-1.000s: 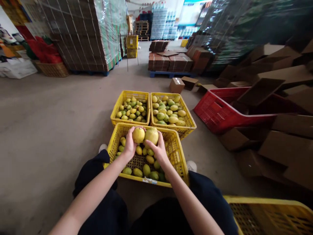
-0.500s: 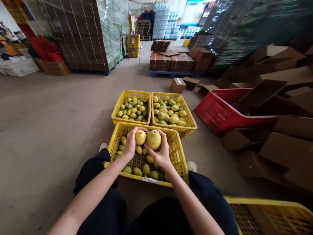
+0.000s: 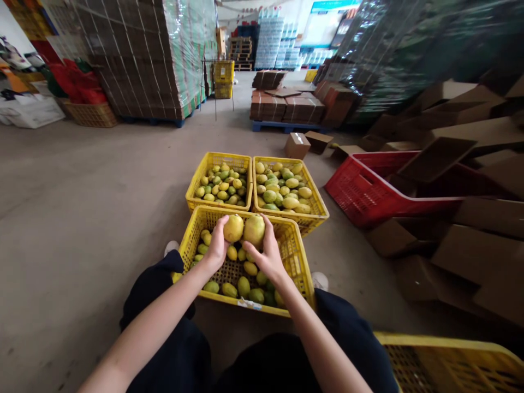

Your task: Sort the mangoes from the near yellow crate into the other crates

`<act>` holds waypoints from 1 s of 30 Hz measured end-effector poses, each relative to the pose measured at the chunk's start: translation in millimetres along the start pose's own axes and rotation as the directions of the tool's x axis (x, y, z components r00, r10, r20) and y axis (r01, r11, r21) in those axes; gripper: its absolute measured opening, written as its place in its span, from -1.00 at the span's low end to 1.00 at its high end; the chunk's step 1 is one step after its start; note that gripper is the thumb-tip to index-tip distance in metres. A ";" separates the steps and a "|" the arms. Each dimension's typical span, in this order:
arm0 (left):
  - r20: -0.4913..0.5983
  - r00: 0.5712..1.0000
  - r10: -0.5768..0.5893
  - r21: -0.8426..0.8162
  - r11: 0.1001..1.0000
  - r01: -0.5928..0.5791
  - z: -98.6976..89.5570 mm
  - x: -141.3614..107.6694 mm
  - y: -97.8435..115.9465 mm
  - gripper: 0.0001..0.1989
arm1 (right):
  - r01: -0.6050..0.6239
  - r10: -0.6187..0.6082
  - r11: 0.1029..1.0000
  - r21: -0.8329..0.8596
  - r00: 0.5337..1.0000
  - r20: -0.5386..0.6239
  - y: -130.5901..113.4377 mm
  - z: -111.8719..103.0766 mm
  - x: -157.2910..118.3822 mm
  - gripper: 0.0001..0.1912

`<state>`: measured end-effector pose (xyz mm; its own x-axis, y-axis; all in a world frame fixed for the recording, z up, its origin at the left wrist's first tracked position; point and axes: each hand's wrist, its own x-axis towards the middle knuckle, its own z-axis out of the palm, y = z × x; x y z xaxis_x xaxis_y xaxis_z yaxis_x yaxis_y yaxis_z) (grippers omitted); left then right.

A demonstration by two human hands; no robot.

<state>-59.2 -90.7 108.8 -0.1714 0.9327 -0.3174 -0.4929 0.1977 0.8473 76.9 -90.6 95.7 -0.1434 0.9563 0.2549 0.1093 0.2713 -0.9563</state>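
My left hand [image 3: 216, 245] is curled round a smooth yellow fruit [image 3: 233, 228], which looks like a papaya seen end-on. A larger yellow-green fruit [image 3: 254, 230] of the same sort sits in my right hand [image 3: 270, 252], its fingers behind and thumb in front. Both fruits are held side by side above the near yellow crate [image 3: 301, 256]. Below them in that crate, oval green and yellow fruits [image 3: 243, 286] lie along the near and left sides, with bare slatted floor between.
Two yellow crates, the left [image 3: 189, 191] and the right [image 3: 321, 210], stand filled with similar fruit beyond the near one. To the right are a red crate [image 3: 347, 191] and heaped cardboard boxes [image 3: 477, 251]. Another yellow crate [image 3: 446, 341] is at lower right. Flattened cartons [image 3: 268, 106] lie on a pallet ahead.
Both hands have shifted slightly left with their fruits, and the fruit in my right hand has been tilted. Each hand keeps its hold.
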 end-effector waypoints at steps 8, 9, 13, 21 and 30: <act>-0.010 0.997 -0.071 -0.302 0.951 0.064 2.5 -1.2 12.1 -0.75 | -0.307 0.320 0.845 0.438 0.946 0.045 0.5 -6.2 9.4 -0.39; -0.009 0.998 -0.063 -0.298 0.953 0.058 3.0 -1.2 12.8 -0.77 | -0.313 0.333 0.814 0.490 0.942 0.048 -1.1 -5.8 10.9 -0.40; 0.051 0.997 -0.065 -0.297 0.952 0.077 3.6 -2.0 14.7 -0.81 | -0.363 0.405 0.619 0.697 0.907 0.114 -5.0 -5.5 14.8 -0.55; 0.169 0.940 -0.295 -0.557 0.758 0.338 -4.8 -6.1 21.3 -0.59 | -0.435 0.603 0.029 0.900 0.725 0.331 -8.7 -10.4 14.9 -0.74; 0.131 0.943 -0.305 -0.613 0.723 0.319 -0.9 1.3 17.4 -0.58 | -0.376 0.577 0.020 0.926 0.761 0.296 -5.0 -10.2 21.3 -0.77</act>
<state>-68.7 -86.3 122.7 0.1002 0.8589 -0.5023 -0.9340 0.2552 0.2500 83.3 -70.5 107.4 -0.3376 0.8519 -0.4004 -0.8551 -0.4554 -0.2479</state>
